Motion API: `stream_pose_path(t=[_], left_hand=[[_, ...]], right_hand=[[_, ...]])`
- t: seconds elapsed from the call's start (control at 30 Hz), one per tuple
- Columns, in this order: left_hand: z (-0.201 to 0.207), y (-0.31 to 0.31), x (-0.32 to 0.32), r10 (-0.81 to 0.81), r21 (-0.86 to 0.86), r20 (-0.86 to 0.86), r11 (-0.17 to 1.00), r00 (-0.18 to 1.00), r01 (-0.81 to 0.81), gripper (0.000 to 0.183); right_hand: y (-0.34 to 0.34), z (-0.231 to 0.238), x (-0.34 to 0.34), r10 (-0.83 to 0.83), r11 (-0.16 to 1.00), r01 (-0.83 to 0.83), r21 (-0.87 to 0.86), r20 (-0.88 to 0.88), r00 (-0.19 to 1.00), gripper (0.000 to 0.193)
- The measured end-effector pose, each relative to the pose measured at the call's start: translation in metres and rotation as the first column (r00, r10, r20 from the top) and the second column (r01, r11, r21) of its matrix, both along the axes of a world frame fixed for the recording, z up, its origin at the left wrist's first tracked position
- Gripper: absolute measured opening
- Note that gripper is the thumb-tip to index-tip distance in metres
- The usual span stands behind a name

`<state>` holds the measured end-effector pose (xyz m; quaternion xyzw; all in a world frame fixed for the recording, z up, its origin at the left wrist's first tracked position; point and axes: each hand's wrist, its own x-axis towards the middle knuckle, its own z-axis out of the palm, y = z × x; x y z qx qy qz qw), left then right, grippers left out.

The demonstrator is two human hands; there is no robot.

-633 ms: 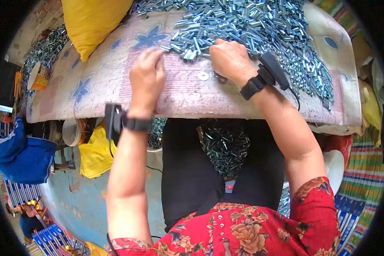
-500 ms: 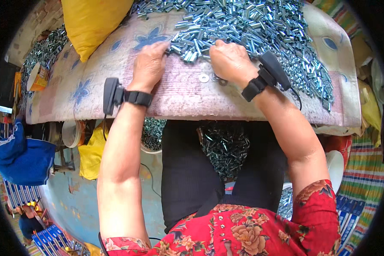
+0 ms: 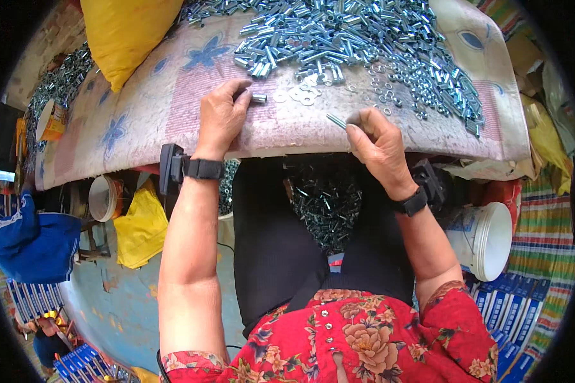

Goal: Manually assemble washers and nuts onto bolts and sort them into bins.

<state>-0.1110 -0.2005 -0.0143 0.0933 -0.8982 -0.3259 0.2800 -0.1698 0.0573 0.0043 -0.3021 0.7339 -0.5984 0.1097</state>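
My left hand (image 3: 223,118) is closed above the cloth-covered table (image 3: 166,148), its thumb and fingers pinching a short metal sleeve (image 3: 259,98). My right hand (image 3: 380,145) hovers by the table's near edge and grips a thin threaded metal rod (image 3: 336,121), which points up and to the left. Between and beyond the hands lie several flat washers (image 3: 295,94). Farther off, a heap of shiny metal sleeves (image 3: 338,38) spreads over the table, with small nuts (image 3: 390,88) scattered at its right side. In my lap rests a mound of dark metal fasteners (image 3: 329,207).
A yellow sack (image 3: 124,38) stands on the table at the far left, near a yellow tub (image 3: 52,121). Below the table are a yellow cloth (image 3: 140,226) and a white bucket (image 3: 492,242) at the right. A person in a blue garment (image 3: 35,242) sits at the left.
My right hand has drawn back from the heap toward the table edge, now with the threaded rod. My left hand has lowered slightly, with the sleeve now showing. Several washers and nuts are now uncovered.
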Motion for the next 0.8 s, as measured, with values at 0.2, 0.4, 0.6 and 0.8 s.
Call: stream_pose_path(t=[0.2, 0.4, 0.6, 0.8], left_hand=[[0.014, 0.005, -0.002, -0.135, -0.325, 0.206, 0.925, 0.969, 0.198, 0.021], [0.044, 0.050, 0.022, -0.395, 0.688, 0.023, 0.673, 0.919, 0.272, 0.019], [0.028, 0.132, 0.068, -0.221, 0.926, -0.360, -0.206, 0.906, 0.318, 0.026], [0.023, 0.158, 0.074, -0.143, 0.898, -0.366, -0.312, 0.920, 0.309, 0.024]], right_hand=[[0.035, -0.016, 0.022, 0.025, 0.983, 0.020, -0.181, 0.241, 0.970, 0.004], [0.054, -0.005, 0.052, 0.050, 0.941, 0.069, -0.332, 0.336, 0.941, 0.009], [0.066, 0.011, 0.081, 0.042, 0.889, 0.023, -0.457, 0.131, 0.990, 0.015], [0.070, 0.007, 0.088, -0.018, 0.914, 0.038, -0.404, 0.053, 0.998, 0.019]])
